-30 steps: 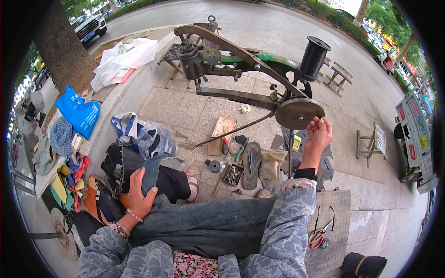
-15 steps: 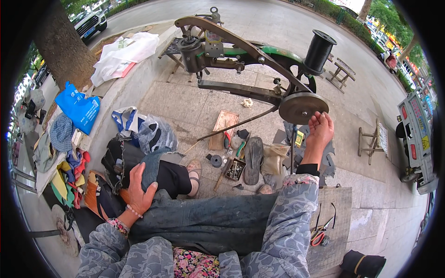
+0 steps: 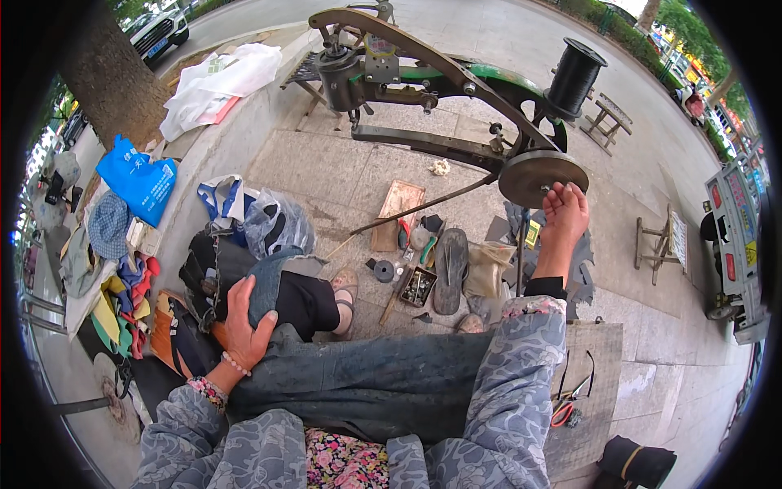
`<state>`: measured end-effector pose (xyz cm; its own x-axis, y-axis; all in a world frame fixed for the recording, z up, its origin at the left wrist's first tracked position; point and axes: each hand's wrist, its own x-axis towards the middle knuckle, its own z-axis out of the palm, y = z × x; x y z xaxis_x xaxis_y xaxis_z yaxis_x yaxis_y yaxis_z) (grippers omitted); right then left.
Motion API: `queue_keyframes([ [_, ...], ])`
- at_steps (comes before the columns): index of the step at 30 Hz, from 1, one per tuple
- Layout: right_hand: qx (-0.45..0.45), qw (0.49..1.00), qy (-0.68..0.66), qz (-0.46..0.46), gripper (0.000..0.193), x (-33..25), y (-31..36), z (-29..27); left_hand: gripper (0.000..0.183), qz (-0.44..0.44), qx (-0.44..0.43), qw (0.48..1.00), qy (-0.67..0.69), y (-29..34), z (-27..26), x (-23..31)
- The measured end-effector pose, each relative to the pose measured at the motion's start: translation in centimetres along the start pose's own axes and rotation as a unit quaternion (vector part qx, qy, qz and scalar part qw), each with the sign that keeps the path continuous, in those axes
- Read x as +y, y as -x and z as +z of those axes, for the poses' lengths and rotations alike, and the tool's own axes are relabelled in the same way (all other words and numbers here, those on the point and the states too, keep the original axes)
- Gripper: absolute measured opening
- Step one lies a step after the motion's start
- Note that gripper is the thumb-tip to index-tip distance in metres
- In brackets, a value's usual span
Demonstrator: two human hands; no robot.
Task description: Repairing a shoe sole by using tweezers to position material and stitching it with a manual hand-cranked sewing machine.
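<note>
In front of me stands a hand-cranked shoe-repair sewing machine (image 3: 481, 77) with a green and dark metal body. My right hand (image 3: 564, 218) is closed at the lower right of its round hand wheel (image 3: 528, 175), with curled fingers against the wheel; any handle inside them is hidden. A large spool of black thread (image 3: 574, 80) sits above the wheel. My left hand (image 3: 248, 324) lies on my left knee, fingers stretched and thumb apart. Under it is a piece of blue denim (image 3: 267, 287) over the black trouser leg.
On the paving lie a dark shoe sole (image 3: 450, 269), a box of small metal parts (image 3: 419, 287) and a wooden tray (image 3: 397, 213). Orange-handled scissors (image 3: 562, 414) rest on a board at right. Bags and a cloth pile (image 3: 122, 297) are at left. Folding stools (image 3: 661, 248) stand right.
The machine and my right hand appear slightly farther right in view, and the machine's top sits higher. My right hand stays at the wheel; my left stays on the knee.
</note>
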<state>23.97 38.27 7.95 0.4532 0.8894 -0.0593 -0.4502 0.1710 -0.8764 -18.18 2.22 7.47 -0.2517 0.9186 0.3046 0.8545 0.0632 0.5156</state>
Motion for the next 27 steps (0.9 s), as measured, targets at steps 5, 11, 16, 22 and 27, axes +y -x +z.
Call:
queue_keyframes([
  [5, 0.007, 1.000, -0.005, -0.003, 0.013, 0.06, 0.20, 0.33, 0.066, 0.004, 0.000, 1.000, -0.002, 0.02, -0.01, -0.19],
  [11, 0.011, 1.000, -0.003, 0.005, 0.013, 0.17, 0.02, 0.18, 0.065, 0.000, 0.001, 1.000, 0.005, 0.03, 0.00, -0.17],
  [16, 0.006, 1.000, 0.001, 0.009, 0.012, 0.29, 0.04, 0.06, 0.064, -0.002, 0.002, 1.000, 0.008, -0.02, -0.12, 0.01],
  [22, 0.000, 1.000, -0.005, 0.012, 0.013, 0.38, -0.29, -0.30, 0.063, -0.012, 0.004, 1.000, 0.020, -0.02, 0.10, 0.23],
  [27, -0.001, 1.000, -0.001, 0.017, 0.013, 0.40, -0.19, -0.20, 0.063, -0.007, 0.005, 1.000, 0.013, 0.01, 0.02, 0.17],
])
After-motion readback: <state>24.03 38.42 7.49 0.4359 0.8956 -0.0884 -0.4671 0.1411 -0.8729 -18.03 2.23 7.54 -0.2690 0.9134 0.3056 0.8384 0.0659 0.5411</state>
